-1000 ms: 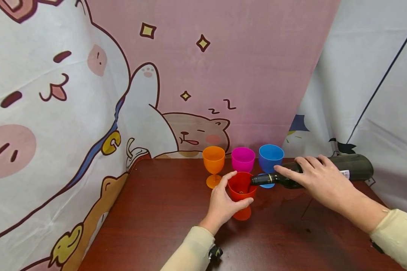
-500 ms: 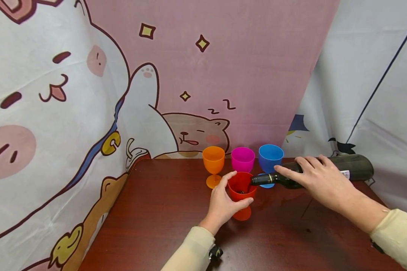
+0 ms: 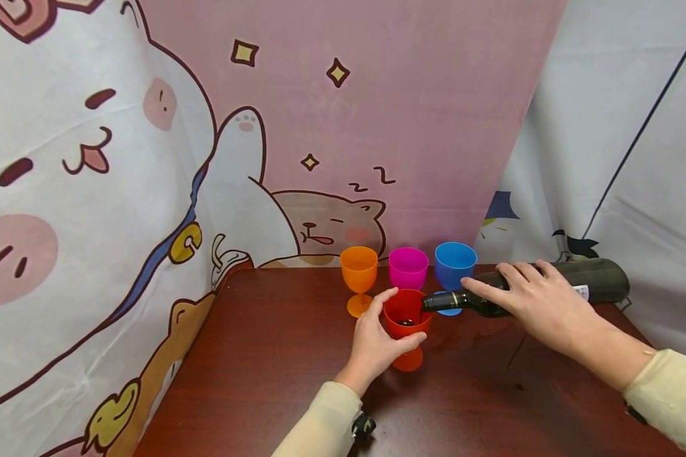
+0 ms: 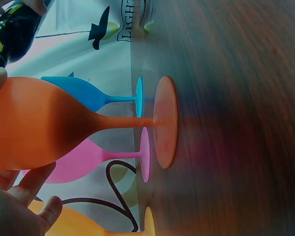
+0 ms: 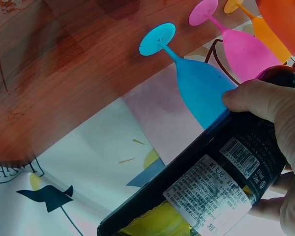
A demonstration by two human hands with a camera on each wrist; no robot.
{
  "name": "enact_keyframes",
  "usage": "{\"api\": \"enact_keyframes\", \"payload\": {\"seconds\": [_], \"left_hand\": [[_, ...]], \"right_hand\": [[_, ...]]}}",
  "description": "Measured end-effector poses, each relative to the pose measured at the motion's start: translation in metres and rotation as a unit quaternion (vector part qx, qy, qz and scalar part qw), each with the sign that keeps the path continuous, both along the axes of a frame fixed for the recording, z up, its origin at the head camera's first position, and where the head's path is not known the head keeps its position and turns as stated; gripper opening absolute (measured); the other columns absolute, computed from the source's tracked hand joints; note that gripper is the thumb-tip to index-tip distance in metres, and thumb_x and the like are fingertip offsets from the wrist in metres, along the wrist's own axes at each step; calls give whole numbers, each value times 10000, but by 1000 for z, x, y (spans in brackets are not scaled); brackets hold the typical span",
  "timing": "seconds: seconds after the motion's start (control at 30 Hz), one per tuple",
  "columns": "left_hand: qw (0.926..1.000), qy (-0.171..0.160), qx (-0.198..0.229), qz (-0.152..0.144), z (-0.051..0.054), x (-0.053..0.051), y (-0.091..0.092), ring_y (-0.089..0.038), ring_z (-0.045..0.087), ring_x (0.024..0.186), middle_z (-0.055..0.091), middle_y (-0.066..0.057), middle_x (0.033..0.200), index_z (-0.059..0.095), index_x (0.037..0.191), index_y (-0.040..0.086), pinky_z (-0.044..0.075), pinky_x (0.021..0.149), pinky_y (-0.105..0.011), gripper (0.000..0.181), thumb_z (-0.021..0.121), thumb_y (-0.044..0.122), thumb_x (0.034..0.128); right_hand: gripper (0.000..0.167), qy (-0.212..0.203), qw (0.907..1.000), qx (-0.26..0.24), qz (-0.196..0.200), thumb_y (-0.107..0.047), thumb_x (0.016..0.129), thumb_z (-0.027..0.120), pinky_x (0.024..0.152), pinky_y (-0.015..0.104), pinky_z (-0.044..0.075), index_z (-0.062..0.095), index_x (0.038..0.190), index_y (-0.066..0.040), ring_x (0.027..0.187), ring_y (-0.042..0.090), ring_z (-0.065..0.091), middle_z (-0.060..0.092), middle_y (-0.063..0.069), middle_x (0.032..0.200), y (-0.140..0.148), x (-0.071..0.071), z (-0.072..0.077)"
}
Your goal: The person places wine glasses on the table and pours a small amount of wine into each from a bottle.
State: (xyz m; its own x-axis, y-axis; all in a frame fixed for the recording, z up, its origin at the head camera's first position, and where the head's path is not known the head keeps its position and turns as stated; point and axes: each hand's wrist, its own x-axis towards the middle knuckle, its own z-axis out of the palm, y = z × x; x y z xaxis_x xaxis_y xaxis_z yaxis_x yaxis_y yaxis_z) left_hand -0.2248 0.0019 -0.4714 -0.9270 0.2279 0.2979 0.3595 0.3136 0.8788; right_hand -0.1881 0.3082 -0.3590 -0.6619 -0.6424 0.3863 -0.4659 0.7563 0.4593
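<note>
Pink and white cartoon cloth (image 3: 434, 114) hangs beyond both hands, behind a dark reddish wooden table (image 3: 263, 362). From the head view, the left hand (image 3: 374, 346) holds a red goblet (image 3: 407, 331) around its bowl, thumb on the near side, and dark liquid shows inside. The right hand (image 3: 543, 304) grips a tilted dark bottle (image 3: 597, 278), its mouth at the goblet's rim. Beyond the left hand stand an orange goblet (image 3: 359, 268) and a magenta goblet (image 3: 408, 268); a blue goblet (image 3: 455, 261) stands beyond the bottle neck. Left wrist view: the red goblet's foot rests on the table, its stem clear of the fingers. Right wrist view: a white barcode label (image 5: 206, 194) shows beside the gripping hand.
</note>
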Motion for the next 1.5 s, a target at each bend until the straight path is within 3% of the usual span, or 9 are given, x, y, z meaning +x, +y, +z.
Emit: {"api": "enact_keyframes", "payload": {"seconds": [0.23,0.67,0.8,0.93,1.17,1.5], "left_hand": [[10000,-37,1,-16,0,0,0,-116,610,1268,644,110,1428,472,1560,331,585,975,-245,882,940,380,814],[9999,-106,9,21,1,1,0,-113,604,1267,639,117,1428,465,1533,417,586,972,-242,861,938,387,815],[9999,-128,-2,27,1,1,0,-114,602,1271,638,118,1431,465,1537,408,586,972,-244,864,939,386,815],[9999,-144,-14,31,2,1,0,-118,599,1273,637,117,1431,464,1538,409,587,971,-247,866,938,387,814],[9999,-116,-4,40,1,1,0,-117,604,1270,641,120,1427,464,1526,428,588,973,-252,857,938,385,813],[10000,-12,-2,21,0,0,0,-123,607,1257,641,109,1425,473,1549,366,589,957,-236,867,935,386,815]], "right_hand": [[1081,-26,10000,-7,-34,45,676,947,897,617,563,484,1568,-352,1125,390,654,677,214,1229,1,1,0],[1042,-13,9998,-176,37,60,710,904,869,637,570,478,1569,-348,1136,396,665,695,223,1212,0,2,-5],[1071,-222,9994,-239,-136,7,694,949,850,661,584,464,1577,-356,1114,413,689,703,226,1216,0,3,-7],[1115,-473,9977,-346,-351,-140,660,1013,837,663,592,441,1593,-356,1049,433,716,708,228,1231,-1,4,-10],[1162,-871,9916,-775,-565,-298,625,1043,827,650,592,425,1607,-363,1065,424,724,712,209,1263,-3,6,-22],[1164,-1171,9791,-1555,-585,-295,613,1056,760,617,611,435,1594,-389,1022,369,722,721,144,1197,1,5,-46]]}}
